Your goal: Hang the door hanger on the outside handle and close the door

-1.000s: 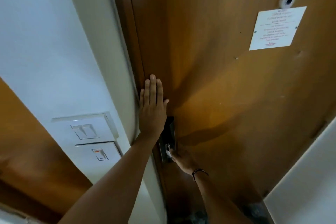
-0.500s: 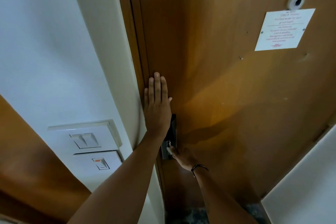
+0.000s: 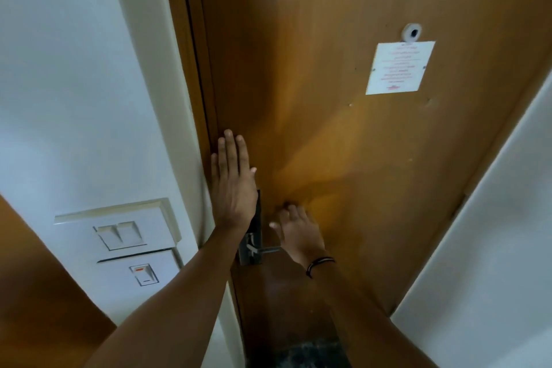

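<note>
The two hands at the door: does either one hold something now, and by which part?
Nothing is held. The left hand lies flat and open against the door near its edge. The right hand is open above the lever handle, not gripping it.

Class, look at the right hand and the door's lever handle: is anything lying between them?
Nothing visible does. The right hand is open just above the lever handle, with only bare door around it. The left hand lies flat on the door's edge, off to the side.
</note>
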